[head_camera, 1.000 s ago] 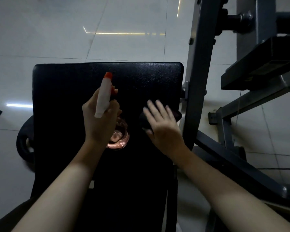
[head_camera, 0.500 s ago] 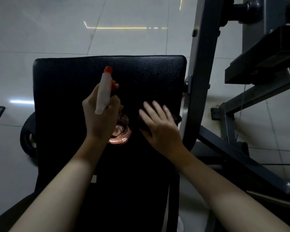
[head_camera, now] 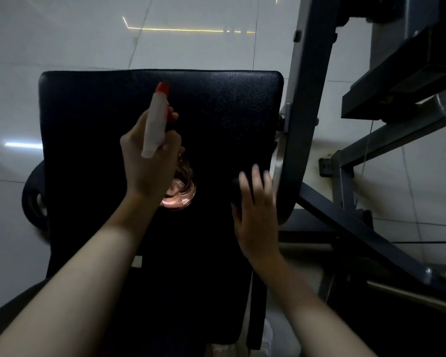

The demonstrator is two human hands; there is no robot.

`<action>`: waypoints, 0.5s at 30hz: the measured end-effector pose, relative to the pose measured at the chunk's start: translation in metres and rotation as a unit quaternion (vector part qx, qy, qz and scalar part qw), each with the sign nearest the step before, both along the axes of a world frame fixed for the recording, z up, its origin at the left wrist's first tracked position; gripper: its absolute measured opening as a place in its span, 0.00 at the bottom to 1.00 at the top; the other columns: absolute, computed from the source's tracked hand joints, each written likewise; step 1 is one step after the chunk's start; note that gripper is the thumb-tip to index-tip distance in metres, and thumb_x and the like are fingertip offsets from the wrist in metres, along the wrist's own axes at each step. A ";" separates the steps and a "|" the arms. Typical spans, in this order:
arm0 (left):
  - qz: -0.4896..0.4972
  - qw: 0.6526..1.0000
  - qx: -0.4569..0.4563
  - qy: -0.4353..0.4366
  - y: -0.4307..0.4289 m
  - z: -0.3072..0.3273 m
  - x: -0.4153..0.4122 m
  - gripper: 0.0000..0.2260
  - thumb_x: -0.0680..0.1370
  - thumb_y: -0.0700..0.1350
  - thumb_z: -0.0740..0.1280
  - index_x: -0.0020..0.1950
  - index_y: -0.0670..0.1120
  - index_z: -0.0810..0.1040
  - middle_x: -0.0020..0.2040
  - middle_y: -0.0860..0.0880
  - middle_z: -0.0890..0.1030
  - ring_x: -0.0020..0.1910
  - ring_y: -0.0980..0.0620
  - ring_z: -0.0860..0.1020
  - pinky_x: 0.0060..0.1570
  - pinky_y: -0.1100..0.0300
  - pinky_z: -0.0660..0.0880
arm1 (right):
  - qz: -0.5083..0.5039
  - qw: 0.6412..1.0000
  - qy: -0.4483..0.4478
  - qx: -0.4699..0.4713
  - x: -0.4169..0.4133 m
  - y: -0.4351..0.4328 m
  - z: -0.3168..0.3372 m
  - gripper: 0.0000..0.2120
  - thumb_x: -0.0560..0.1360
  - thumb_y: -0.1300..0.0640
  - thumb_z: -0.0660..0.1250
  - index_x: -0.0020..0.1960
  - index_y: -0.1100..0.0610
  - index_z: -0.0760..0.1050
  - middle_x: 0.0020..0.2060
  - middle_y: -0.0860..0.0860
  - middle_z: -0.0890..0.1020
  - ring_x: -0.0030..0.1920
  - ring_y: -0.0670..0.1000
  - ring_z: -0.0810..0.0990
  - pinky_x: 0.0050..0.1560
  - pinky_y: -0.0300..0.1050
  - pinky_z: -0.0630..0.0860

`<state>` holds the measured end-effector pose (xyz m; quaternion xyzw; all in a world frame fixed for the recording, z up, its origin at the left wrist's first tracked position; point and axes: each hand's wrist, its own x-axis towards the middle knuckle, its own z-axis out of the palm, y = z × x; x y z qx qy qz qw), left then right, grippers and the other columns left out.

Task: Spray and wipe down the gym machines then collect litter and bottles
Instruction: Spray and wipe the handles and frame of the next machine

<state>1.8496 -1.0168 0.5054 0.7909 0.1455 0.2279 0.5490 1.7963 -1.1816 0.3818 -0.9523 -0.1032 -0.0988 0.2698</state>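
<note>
head cam looks down on a black padded seat [head_camera: 229,104], grainy leather-look skin, rounded corners. left hand [head_camera: 150,163] is wrapped round the spray bottle [head_camera: 156,119] above it: white head, red tip, clear pinkish round body. right hand [head_camera: 258,217], fingers straight, presses a dark cloth [head_camera: 235,185] by the seat's right edge, next to the grey steel frame [head_camera: 307,99].

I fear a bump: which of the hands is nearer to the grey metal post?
Right. The right hand lies just beside the post; the left hand holds the spray bottle farther left.
</note>
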 end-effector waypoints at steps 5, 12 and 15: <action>-0.001 1.000 -0.010 0.007 -0.002 -0.001 -0.002 0.13 0.70 0.37 0.63 0.48 0.52 0.80 0.43 0.56 0.82 0.37 0.53 0.80 0.38 0.55 0.80 | -0.050 0.993 0.042 0.094 0.009 0.003 -0.001 0.27 0.78 0.51 0.55 0.75 0.60 0.55 0.75 0.61 0.55 0.74 0.63 0.55 0.69 0.58 0.64; 0.003 1.000 0.011 0.016 -0.004 0.001 -0.001 0.12 0.69 0.38 0.62 0.47 0.50 0.80 0.43 0.55 0.81 0.39 0.46 0.81 0.41 0.48 0.80 | -0.134 0.975 0.067 0.165 0.051 0.007 0.017 0.28 0.78 0.57 0.62 0.74 0.66 0.58 0.71 0.65 0.62 0.72 0.62 0.62 0.69 0.50 0.65; -0.008 1.000 0.013 0.019 -0.006 0.004 -0.004 0.13 0.70 0.37 0.62 0.50 0.47 0.79 0.43 0.54 0.81 0.38 0.50 0.81 0.41 0.47 0.81 | -0.097 0.983 0.060 0.144 0.001 0.005 -0.002 0.28 0.79 0.51 0.57 0.74 0.62 0.56 0.72 0.63 0.60 0.72 0.60 0.62 0.68 0.53 0.67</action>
